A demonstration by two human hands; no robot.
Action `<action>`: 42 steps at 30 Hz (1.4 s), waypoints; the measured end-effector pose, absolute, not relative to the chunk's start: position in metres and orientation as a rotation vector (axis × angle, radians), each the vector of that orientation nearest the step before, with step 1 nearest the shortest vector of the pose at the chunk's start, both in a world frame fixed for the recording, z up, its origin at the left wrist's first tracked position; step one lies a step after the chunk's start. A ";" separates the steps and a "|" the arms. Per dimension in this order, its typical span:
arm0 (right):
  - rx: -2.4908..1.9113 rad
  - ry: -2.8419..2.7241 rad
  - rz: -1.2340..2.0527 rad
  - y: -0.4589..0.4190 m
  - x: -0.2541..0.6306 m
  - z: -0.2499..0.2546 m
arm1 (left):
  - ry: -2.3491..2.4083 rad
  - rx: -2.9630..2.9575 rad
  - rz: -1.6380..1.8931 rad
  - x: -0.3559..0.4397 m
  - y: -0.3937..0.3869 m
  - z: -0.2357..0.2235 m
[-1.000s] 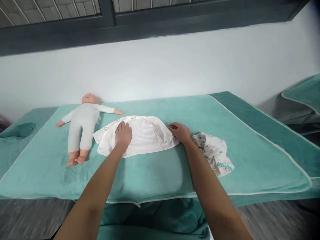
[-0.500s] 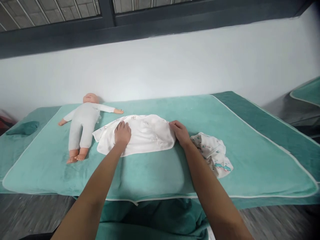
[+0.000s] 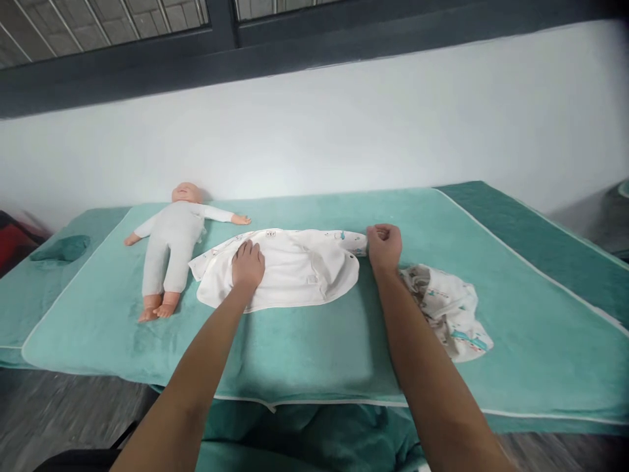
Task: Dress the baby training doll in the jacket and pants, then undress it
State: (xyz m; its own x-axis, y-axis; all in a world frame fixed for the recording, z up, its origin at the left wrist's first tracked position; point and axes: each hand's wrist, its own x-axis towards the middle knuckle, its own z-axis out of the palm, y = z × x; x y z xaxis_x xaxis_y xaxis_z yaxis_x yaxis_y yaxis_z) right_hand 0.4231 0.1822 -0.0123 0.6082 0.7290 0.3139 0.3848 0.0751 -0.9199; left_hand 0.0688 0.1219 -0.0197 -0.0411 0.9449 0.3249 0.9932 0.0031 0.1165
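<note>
A white baby shirt (image 3: 289,275) lies spread on the green bed cover, its neck edge with a small label towards the wall. My left hand (image 3: 248,264) rests flat on the left part of the shirt, fingers out. At the far right, my right hand (image 3: 384,246) is closed on the end of the printed sleeve, which is drawn out straight to the side. Just right of my right forearm lies a crumpled printed baby garment (image 3: 455,311), partly hidden by the arm.
A baby doll (image 3: 173,229) in white lies on its back to the left, one arm reaching towards the shirt. Both rest on a green padded bed (image 3: 304,357) against a white wall (image 3: 314,144). A small dark green cushion (image 3: 61,249) is at the far left.
My right hand has moved right and pulled the shirt's sleeve out sideways, showing its print. My left hand stays on the shirt. The view has shifted slightly.
</note>
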 end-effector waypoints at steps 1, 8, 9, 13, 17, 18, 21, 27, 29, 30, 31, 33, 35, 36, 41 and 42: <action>-1.576 -0.966 0.282 0.179 0.424 -0.015 | -2.114 -2.062 -0.470 0.069 0.122 -0.020; -2.026 -1.246 0.375 0.162 0.422 -0.016 | -2.099 -2.058 -0.467 0.069 0.122 -0.019; -1.974 -1.267 0.391 0.162 0.422 -0.016 | -2.101 -2.058 -0.469 0.069 0.122 -0.019; -1.563 -1.171 0.520 0.165 0.422 -0.021 | -2.093 -2.063 -0.494 0.069 0.122 -0.020; -1.411 -1.110 0.493 0.165 0.421 -0.025 | -2.094 -2.071 -0.515 0.069 0.123 -0.021; -1.418 -1.147 0.444 0.165 0.421 -0.025 | -2.098 -2.072 -0.517 0.069 0.123 -0.021; -1.514 -1.269 0.281 0.165 0.422 -0.026 | -2.108 -2.074 -0.523 0.069 0.122 -0.020; -1.616 -1.394 0.047 0.162 0.418 -0.025 | -2.093 -2.081 -0.535 0.070 0.121 -0.018; -1.526 -1.572 0.018 0.160 0.413 -0.025 | -2.092 -2.080 -0.541 0.070 0.121 -0.018; -1.502 -1.660 0.029 0.158 0.409 -0.024 | -2.092 -2.080 -0.537 0.069 0.121 -0.018; -1.510 -1.731 0.053 0.157 0.406 -0.025 | -2.091 -2.079 -0.532 0.069 0.120 -0.019; -1.614 -1.798 0.101 0.156 0.401 -0.025 | -2.090 -2.077 -0.526 0.069 0.120 -0.019; -1.765 -1.753 0.107 0.155 0.400 -0.025 | -2.095 -2.075 -0.538 0.069 0.121 -0.019; -1.824 -1.702 0.094 0.155 0.402 -0.023 | -2.098 -2.073 -0.546 0.069 0.121 -0.020; -1.721 -1.577 -0.064 0.161 0.395 0.002 | -2.104 -2.062 -0.556 0.070 0.121 -0.022; -1.625 -1.585 -0.074 0.163 0.384 0.007 | -2.104 -2.059 -0.551 0.070 0.121 -0.022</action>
